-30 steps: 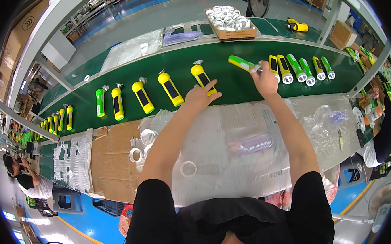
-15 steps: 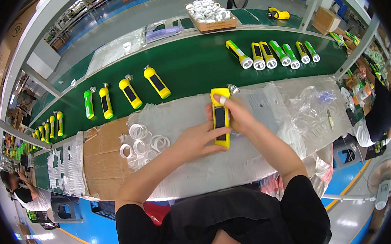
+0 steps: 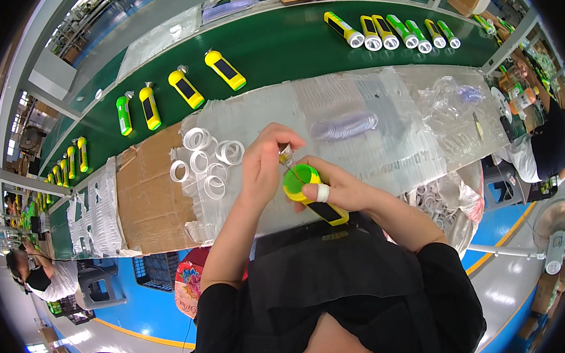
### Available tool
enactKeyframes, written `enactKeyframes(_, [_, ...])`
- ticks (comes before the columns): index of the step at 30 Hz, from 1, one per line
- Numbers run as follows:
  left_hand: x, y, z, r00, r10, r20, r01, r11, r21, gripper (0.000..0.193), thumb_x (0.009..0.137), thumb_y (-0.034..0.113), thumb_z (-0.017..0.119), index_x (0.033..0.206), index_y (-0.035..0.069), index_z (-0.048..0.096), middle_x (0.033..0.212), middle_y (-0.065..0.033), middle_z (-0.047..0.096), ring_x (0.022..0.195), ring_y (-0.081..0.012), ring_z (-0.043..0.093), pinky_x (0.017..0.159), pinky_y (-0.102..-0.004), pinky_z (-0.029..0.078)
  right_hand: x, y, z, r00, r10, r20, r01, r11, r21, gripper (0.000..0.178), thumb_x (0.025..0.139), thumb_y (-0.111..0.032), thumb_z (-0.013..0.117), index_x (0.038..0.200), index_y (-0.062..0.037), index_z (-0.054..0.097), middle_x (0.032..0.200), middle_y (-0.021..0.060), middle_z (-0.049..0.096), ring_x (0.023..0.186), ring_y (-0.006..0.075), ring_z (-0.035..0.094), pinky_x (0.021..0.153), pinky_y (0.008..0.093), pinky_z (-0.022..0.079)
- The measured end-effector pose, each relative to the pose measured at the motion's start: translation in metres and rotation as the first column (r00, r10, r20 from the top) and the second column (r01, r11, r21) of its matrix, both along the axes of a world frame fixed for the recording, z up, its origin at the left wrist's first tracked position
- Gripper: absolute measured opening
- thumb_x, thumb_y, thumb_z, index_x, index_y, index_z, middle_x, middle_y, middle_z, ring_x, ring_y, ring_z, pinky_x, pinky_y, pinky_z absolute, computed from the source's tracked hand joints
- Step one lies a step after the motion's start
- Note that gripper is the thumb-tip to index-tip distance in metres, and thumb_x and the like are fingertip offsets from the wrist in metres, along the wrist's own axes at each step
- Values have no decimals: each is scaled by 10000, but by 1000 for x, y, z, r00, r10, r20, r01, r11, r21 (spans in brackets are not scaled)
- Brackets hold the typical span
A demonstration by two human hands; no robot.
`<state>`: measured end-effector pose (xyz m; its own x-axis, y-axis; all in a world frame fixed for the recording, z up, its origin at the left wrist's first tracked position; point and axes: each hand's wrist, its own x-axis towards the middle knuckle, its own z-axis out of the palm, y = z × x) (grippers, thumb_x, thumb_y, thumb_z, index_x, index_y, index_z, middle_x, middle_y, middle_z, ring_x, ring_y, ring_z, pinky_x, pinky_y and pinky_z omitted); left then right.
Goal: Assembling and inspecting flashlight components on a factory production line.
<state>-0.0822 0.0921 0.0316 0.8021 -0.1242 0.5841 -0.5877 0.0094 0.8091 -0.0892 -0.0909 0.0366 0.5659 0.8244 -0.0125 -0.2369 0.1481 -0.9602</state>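
Note:
In my right hand is a yellow flashlight body, tilted with its open, green-lined end toward my left hand. A dark panel shows on its side, and white tape wraps my right thumb. My left hand pinches a small silver reflector just above that opening. Thin wire runs between the reflector and the body. Part of the reflector is hidden by my left fingers. Left of my hands lie several white rings on the plastic-covered bench. Beyond my hands rests a row of clear round lenses.
Beyond the bench runs a green belt carrying yellow and green flashlights, such as one yellow flashlight with its reflector hanging loose. Finished-looking flashlights stand grouped at far right. Cardboard covers the left bench. Co-workers sit at both sides.
The flashlight body has come nearer to me and tipped, its open end now showing. My left hand has moved from the body to the reflector. The clear lenses are now uncovered.

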Motion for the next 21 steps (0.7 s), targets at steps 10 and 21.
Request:
enactKeyframes(10, [-29,-17,-13,969,58,241,-119,962,247,424,1015,338,311,1037,65,635,1149,-105,659,1148,-334,558,990,-439,359,-19,8,-23,955,-292,55,288,955,69,411,977,-294,566,1255,-20,438,1032,99,578,816,174,616,727,317,515])
enactKeyframes(21, [49,-36,-64,883,420,208,-448,627,637,492,828,291,712,1213,11,585,1170,-152,610,1100,-337,551,959,-403,419,-1,-46,-15,859,-476,-189,501,857,121,484,961,-372,546,1307,-56,428,897,162,597,741,238,604,683,340,486])
